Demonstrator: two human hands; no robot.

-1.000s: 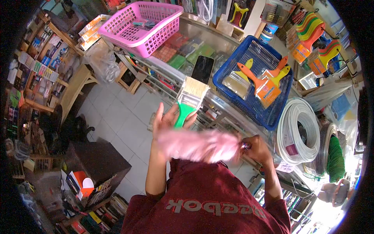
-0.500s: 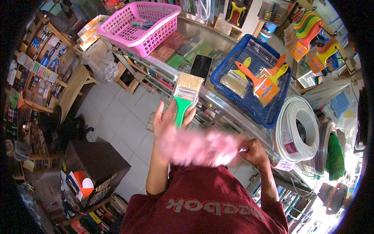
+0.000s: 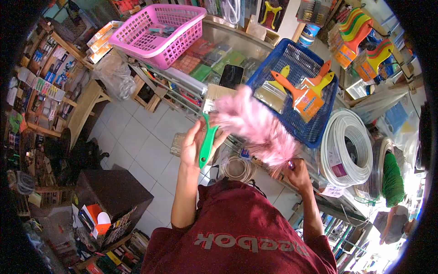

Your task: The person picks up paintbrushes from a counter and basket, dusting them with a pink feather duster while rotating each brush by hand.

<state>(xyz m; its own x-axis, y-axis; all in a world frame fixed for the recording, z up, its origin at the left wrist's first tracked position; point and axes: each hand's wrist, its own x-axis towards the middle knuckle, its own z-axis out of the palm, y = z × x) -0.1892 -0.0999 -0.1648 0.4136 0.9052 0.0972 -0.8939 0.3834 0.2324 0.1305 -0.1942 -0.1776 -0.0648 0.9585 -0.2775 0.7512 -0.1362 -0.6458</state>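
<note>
My left hand (image 3: pixel 193 145) holds a paintbrush with a green handle (image 3: pixel 208 142), its pale bristles pointing away from me. Fluffy and pink, a duster (image 3: pixel 258 125) lies across the upper part of the brush and hides some of its bristles and metal band. My right hand (image 3: pixel 299 174) is closed around the duster's handle at its lower right end. A black phone (image 3: pixel 232 76) rests on the glass counter (image 3: pixel 214 34) just beyond the brush. In the blue basket (image 3: pixel 269 57) to the right are several paintbrushes with orange and yellow handles (image 3: pixel 306 97).
A pink basket (image 3: pixel 159 52) stands on the counter at the far left. Coils of white cable (image 3: pixel 344 150) and a green roll (image 3: pixel 393 180) sit at the right. Paintbrushes hang at upper right (image 3: pixel 351 41). A dark cabinet (image 3: pixel 114 192) stands on the tiled floor at lower left.
The duster has swung up and away from me, from below the green handle to across the brush's bristles. My left hand has tilted the brush slightly.
</note>
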